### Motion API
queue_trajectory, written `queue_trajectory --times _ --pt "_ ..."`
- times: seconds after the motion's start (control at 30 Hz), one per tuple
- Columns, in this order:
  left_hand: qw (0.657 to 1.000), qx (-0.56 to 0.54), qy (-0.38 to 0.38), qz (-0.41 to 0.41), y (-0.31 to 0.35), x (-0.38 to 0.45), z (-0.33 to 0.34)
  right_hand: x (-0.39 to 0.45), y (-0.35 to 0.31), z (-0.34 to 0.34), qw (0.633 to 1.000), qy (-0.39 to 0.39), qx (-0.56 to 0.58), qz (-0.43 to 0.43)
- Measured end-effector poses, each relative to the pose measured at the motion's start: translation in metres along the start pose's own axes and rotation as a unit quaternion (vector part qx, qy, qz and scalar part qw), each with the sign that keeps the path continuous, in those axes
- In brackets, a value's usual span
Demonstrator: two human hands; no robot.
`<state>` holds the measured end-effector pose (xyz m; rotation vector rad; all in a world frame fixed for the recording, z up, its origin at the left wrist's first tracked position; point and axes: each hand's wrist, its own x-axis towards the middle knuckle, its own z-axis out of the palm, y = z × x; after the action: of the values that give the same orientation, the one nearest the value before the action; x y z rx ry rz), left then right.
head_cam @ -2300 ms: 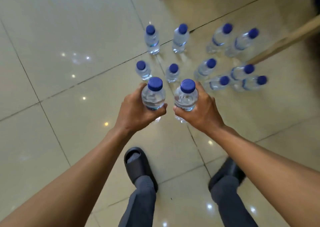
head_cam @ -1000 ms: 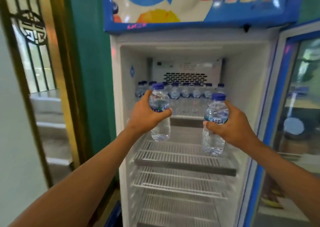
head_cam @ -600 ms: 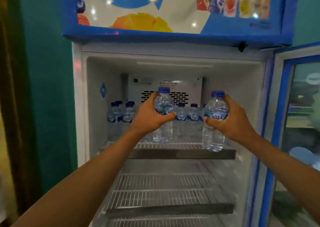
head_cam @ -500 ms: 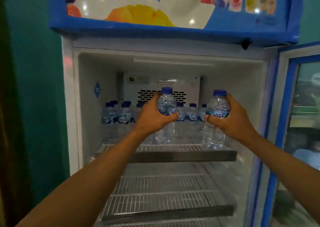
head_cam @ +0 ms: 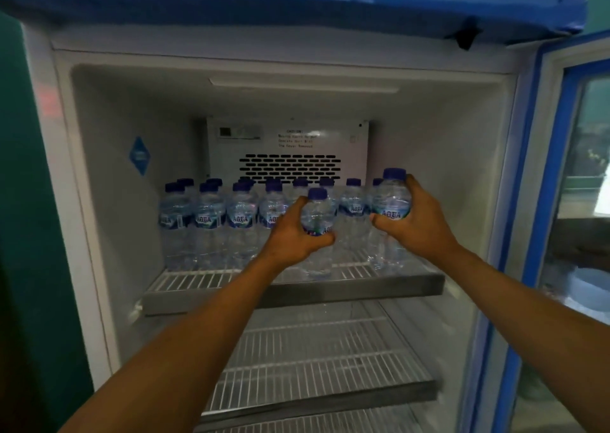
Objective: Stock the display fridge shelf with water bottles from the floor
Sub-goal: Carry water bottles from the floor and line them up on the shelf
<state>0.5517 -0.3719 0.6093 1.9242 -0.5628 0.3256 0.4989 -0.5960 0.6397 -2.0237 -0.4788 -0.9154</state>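
Fingers of left hand point(head_cam: 293, 234) and right hand point(head_cam: 417, 223) wrapped round two water bottles point(head_cam: 316, 221) point(head_cam: 392, 201) over top shelf point(head_cam: 293, 292); stocked row point(head_cam: 211, 218) just beyond, likely toppled if nudged

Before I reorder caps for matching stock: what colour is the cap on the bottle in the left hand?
Dark blue cap, seen in the head view, its only view.

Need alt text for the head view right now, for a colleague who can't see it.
Two bare hands each grip a clear plastic blue-capped water bottle, left hand with left bottle, right hand with right bottle, over the open white fridge's top wire shelf, beside rows of matching stocked bottles.
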Motion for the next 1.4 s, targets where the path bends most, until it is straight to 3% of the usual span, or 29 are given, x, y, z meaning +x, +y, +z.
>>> queue_trajectory --times 0.17,0.3,0.53,0.73,0.9,1.4 --pt "0.998 -0.052 -0.023 -0.001 -0.004 0.004 -0.005 0.009 0.019 0.020 0.999 -0.041 0.021 0.018" --pt "0.997 -0.026 -0.066 -0.014 0.002 0.009 -0.011 0.014 0.029 0.038 0.995 -0.075 0.054 0.040" --pt "0.973 0.207 -0.096 -0.021 0.045 0.024 -0.033 0.011 0.048 0.043 0.991 -0.099 0.087 0.027" --pt "0.912 0.370 -0.173 0.029 0.082 0.051 -0.047 0.012 0.048 0.044 0.991 -0.098 0.088 0.018" --pt "0.911 0.343 -0.225 0.052 0.089 0.070 -0.053 0.012 0.050 0.046 0.990 -0.094 0.103 0.022" --pt "0.902 0.370 -0.217 0.046 0.070 0.099 -0.063 0.004 0.053 0.051 0.989 -0.089 0.113 0.035"
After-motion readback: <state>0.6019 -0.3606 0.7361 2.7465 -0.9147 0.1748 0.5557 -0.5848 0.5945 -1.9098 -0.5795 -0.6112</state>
